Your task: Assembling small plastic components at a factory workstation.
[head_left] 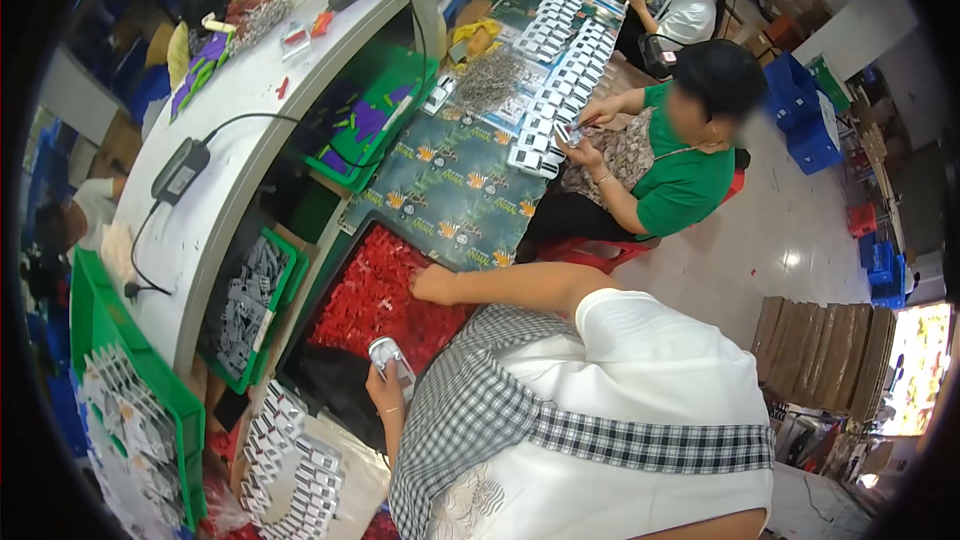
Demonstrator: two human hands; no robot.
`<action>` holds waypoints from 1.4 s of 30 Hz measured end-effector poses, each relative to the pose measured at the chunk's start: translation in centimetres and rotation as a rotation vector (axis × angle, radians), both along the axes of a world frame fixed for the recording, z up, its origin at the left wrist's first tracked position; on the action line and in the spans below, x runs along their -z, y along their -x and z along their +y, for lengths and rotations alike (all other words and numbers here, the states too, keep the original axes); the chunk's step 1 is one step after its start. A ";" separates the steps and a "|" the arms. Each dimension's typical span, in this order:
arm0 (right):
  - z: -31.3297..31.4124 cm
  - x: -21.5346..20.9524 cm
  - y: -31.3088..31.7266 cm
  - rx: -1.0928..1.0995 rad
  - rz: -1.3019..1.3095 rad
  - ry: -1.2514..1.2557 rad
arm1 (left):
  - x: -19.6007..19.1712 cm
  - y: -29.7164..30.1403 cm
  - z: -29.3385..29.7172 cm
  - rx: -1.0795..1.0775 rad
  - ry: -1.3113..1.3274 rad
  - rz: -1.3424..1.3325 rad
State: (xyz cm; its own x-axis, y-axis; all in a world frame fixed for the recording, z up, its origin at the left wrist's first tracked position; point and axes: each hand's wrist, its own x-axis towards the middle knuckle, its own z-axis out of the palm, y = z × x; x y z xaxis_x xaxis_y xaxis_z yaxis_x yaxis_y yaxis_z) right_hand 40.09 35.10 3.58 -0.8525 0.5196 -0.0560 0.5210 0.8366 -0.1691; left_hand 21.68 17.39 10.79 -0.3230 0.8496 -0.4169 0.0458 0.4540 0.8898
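Note:
My left hand (386,392) grips a small white-and-silver plastic casing (391,358), holding it tilted over the near edge of a dark tray (290,358). Loose red plastic pieces (365,285) fill much of that tray, and a black cloth or bag (345,385) covers its near part. Among the red pieces rests my right hand (433,285), arm stretched across the tray. Its fingers look curled in, and their tips are partly hidden, so I cannot make out what they hold. Rows of similar white casings (290,470) lie beside my left arm.
Green bins hold grey parts (245,290), purple pieces (370,125) and white parts (125,430). A curved white shelf (240,80) carries a black power adapter (183,171). Beyond the patterned table cover (450,190), a co-worker in green (690,165) handles a casing beside more rows (570,70).

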 end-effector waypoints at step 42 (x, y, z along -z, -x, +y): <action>-6.0 -14.0 2.3 -0.150 0.321 0.167 | -5.0 -3.8 2.7 -0.261 -0.067 -0.754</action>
State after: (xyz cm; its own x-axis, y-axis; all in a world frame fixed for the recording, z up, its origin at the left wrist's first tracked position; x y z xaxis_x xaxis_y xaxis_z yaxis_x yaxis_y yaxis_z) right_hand 37.81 29.10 17.63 -0.9061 0.3944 0.1529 0.2936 0.8465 -0.4440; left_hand 25.52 20.06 15.77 -0.1662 0.8165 -0.5528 -0.6788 0.3119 0.6648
